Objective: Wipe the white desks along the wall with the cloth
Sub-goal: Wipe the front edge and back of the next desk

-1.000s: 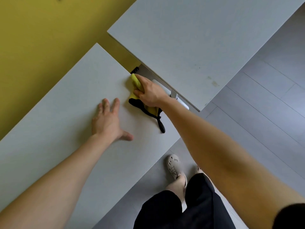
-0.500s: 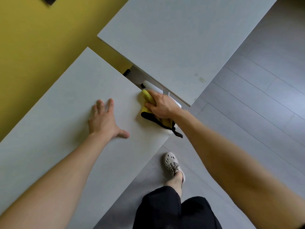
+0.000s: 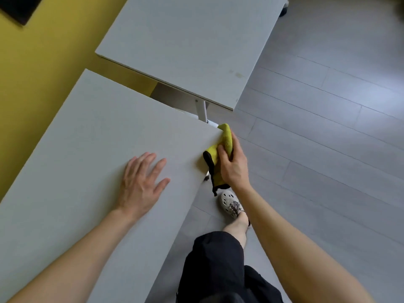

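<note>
Near desk [image 3: 87, 138]: white top, lying under both my hands and running away to the left of my fingers along the yellow wall [image 3: 43, 73]. Far desk [image 3: 185, 47]: white, beyond my fingertips, apart from the near one by a gap where a white leg [image 3: 201, 110] shows.

Both my forearms are bare and stretched forward. Left hand [image 3: 140, 184]: palm down, flat on the near desk, fingers straight and spread apart, thumb out toward my right hand. Right hand [image 3: 235, 169]: at the desk's right corner, fingers and thumb curled round the cloth [image 3: 226, 136].

The cloth is yellow with black edging. It is bunched in that grip, touching the desk edge, one end poking past my fingertips, the other hanging below my palm.

Pale shoe [image 3: 230, 202]: on the grey floor [image 3: 328, 149] beneath my right wrist. Small yellowish stain [image 3: 238, 74]: on the far desk, well beyond my right fingertips.
</note>
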